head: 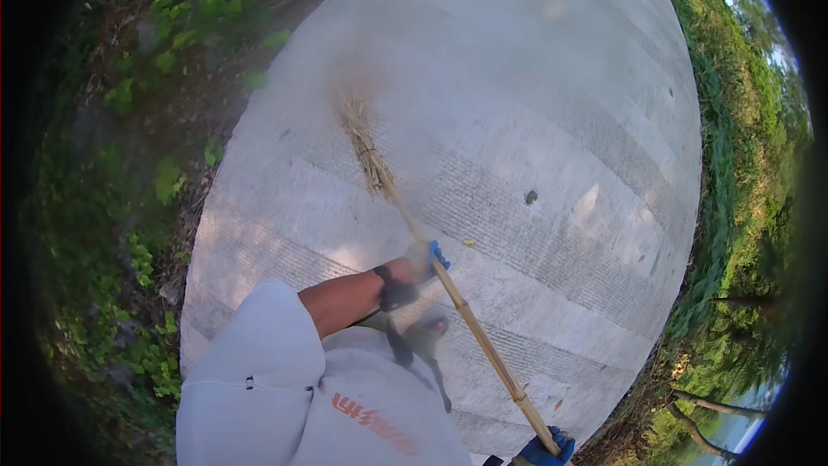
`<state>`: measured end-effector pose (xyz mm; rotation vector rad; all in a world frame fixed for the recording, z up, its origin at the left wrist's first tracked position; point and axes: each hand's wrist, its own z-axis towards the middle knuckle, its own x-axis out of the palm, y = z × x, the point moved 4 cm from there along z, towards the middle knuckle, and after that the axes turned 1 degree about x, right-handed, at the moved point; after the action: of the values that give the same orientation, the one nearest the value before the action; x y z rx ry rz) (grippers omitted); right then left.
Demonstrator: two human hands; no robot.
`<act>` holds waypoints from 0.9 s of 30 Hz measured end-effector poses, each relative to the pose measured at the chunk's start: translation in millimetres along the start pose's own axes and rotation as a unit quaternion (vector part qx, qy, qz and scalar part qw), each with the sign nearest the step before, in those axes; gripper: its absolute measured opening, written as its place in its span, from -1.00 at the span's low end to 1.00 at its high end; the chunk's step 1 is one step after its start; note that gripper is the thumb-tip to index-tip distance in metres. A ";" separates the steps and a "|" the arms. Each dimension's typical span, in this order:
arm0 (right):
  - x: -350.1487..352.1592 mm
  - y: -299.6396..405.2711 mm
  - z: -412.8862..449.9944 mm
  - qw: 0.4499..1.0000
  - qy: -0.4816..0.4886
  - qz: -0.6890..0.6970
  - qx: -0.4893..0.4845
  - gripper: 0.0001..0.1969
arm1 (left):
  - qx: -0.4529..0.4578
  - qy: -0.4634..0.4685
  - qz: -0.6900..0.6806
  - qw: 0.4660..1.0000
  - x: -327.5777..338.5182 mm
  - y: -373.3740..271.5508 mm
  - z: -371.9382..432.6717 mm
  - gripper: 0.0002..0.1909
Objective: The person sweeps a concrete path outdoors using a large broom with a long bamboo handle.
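A broom [486, 339] with a jointed bamboo handle slants across the concrete road, from lower right to upper left. Its bundle of dry twigs [365, 150], bound by a dark tie, points away from me, and the far tips fade into a brownish blur. My left hand [435, 260], in a blue glove, grips the handle below the bristle head. Near the bottom edge my right hand [545, 448], also blue-gloved, closes around the handle's near part. A dark band [392, 288] circles my left wrist.
Ribbed bands cross the pale concrete road [485, 194]. A small dark hole or spot [531, 197] and a yellow leaf [468, 243] lie right of the broom. Leafy plants [168, 181] border the left edge; grass and brush [718, 207] line the right. My shoe [435, 325] shows below the left arm.
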<state>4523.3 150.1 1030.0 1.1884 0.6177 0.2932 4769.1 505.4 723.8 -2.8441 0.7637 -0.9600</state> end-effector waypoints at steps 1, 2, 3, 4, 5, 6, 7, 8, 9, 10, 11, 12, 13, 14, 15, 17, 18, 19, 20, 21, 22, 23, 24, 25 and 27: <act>23.6 -1.4 -3.2 0.922 0.021 0.324 0.213 -0.75 | 0.016 0.033 -0.026 0.999 -22.9 -15.1 -13.1 -0.87; 50.2 19.4 -6.9 0.932 -0.024 0.253 0.258 -0.74 | 0.186 0.047 0.132 0.972 -79.3 -29.4 -1.3 -0.87; 54.1 11.6 -3.1 0.933 -0.021 0.251 0.257 -0.74 | 0.182 -0.017 0.118 0.976 -92.1 -34.7 -12.4 -0.86; 61.0 -5.5 2.9 0.912 0.023 0.294 0.285 -0.76 | 0.179 -0.082 0.102 0.975 -104.2 -41.7 -26.2 -0.86; 71.7 -25.4 11.0 0.888 0.065 0.332 0.312 -0.78 | 0.005 -0.216 -0.090 0.972 -84.5 -49.1 -77.1 -0.84; 85.5 -39.4 17.0 0.859 0.155 0.380 0.306 -0.78 | 0.012 -0.222 -0.125 0.967 -97.3 -55.9 -87.2 -0.81; 92.6 -55.5 19.4 0.881 0.060 0.335 0.328 -0.70 | 0.014 -0.227 -0.157 0.961 -105.1 -60.9 -97.9 -0.77; 104.5 -62.7 18.6 0.870 0.102 0.351 0.332 -0.74 | 0.046 -0.233 -0.142 0.961 -106.6 -66.4 -103.0 -0.74; 112.4 -70.0 19.1 0.856 0.143 0.364 0.338 -0.77 | 0.049 -0.236 -0.144 0.960 -102.2 -71.9 -114.4 -0.74; 133.0 -55.1 12.4 0.830 0.196 0.387 0.350 -0.77 | 0.033 -0.245 -0.161 0.956 -94.6 -78.2 -122.6 -0.73; 135.8 -63.6 15.6 0.830 0.193 0.390 0.349 -0.77 | 0.015 -0.253 -0.175 0.952 -89.7 -82.7 -124.0 -0.72; 140.5 -73.2 20.4 0.844 0.210 0.372 0.325 -0.77 | 0.035 -0.233 -0.172 0.956 -105.1 -83.9 -108.1 -0.73; 147.9 -79.2 27.1 0.857 0.226 0.355 0.298 -0.78 | 0.063 -0.234 -0.174 0.955 -112.3 -86.6 -101.0 -0.74; 156.2 -78.1 33.6 0.873 0.233 0.321 0.282 -0.78 | 0.078 -0.225 -0.184 0.954 -120.3 -87.4 -92.3 -0.75; 163.5 -76.5 40.0 0.890 0.236 0.286 0.266 -0.78 | 0.089 -0.216 -0.191 0.953 -121.3 -87.7 -83.0 -0.76; 167.4 -92.3 51.0 0.868 0.084 0.300 0.386 -0.78 | 0.087 -0.211 -0.177 0.957 -101.0 -88.7 -67.7 -0.76; 171.5 -91.1 55.5 0.860 0.068 0.311 0.398 -0.78 | 0.086 -0.217 -0.176 0.956 -87.4 -90.0 -63.0 -0.77; 170.9 -98.7 62.6 0.859 0.055 0.318 0.398 -0.78 | 0.084 -0.213 -0.162 0.960 -70.5 -89.7 -56.1 -0.77; 168.8 -108.1 72.3 0.859 0.049 0.324 0.394 -0.78 | 0.092 -0.210 -0.145 0.963 -51.5 -87.6 -48.1 -0.77; 169.4 -116.2 82.1 0.857 0.048 0.329 0.393 -0.77 | 0.105 -0.208 -0.131 0.964 -35.6 -87.2 -40.7 -0.78; 168.8 -124.0 91.0 0.854 0.039 0.336 0.395 -0.77 | 0.097 -0.204 -0.135 0.965 -21.9 -84.7 -29.1 -0.79; 167.4 -131.8 99.4 0.848 0.031 0.341 0.403 -0.77 | 0.098 -0.201 -0.125 0.967 -5.4 -82.1 -18.7 -0.79; 166.6 -141.6 109.7 0.842 0.023 0.349 0.411 -0.77 | 0.097 -0.206 -0.099 0.969 13.5 -79.0 -5.8 -0.79; 161.2 -151.7 120.3 0.840 0.019 0.353 0.413 -0.77 | 0.095 -0.217 -0.079 0.968 25.9 -73.5 3.2 -0.80; 142.0 -181.5 133.3 0.800 -0.060 0.392 0.450 -0.77 | 0.087 -0.208 -0.042 0.973 60.4 -61.8 24.2 -0.81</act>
<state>4696.9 55.8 851.4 2.3647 0.0720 0.6544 4851.7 528.7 749.9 -2.7924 0.4894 -0.3852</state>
